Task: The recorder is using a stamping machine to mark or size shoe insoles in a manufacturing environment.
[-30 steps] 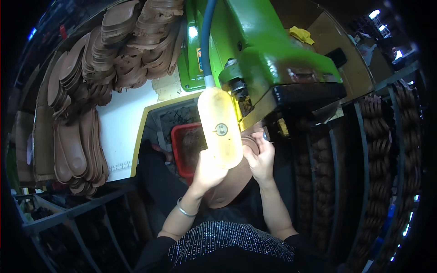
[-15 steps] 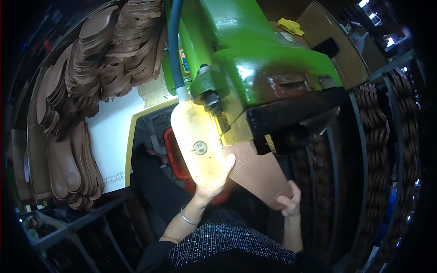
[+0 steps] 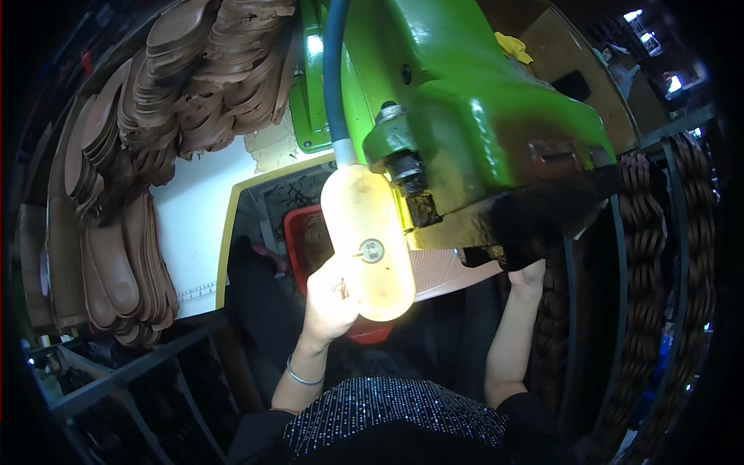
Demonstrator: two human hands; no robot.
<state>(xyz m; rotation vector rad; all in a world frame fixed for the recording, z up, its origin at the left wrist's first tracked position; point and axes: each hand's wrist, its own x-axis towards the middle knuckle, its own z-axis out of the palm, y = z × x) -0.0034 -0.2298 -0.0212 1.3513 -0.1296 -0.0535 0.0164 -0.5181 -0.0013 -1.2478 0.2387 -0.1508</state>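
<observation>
A brown shoe sole (image 3: 453,277) with a finely ribbed face lies crosswise beneath the head of a green machine (image 3: 496,132). Its left part is hidden by a glowing elongated lamp (image 3: 368,283). My left hand (image 3: 329,304) is closed, fingers curled, at the sole's left end; the lamp covers part of the grip. At the other end my right hand (image 3: 527,277) grips the sole, its fingertips partly covered by the machine's dark lower edge. The sole is up close against the underside of the machine head.
Stacks of brown soles (image 3: 124,267) stand on the white tabletop (image 3: 194,225) at left. A red basin (image 3: 301,252) sits below the table's yellow-edged opening. Racks filled with soles (image 3: 639,232) line the right. A blue-grey hose (image 3: 335,77) runs to the lamp.
The sole has swung from a downward slant to nearly level, its right end raised under the machine head. My right hand has moved up and right, my left hand leftward.
</observation>
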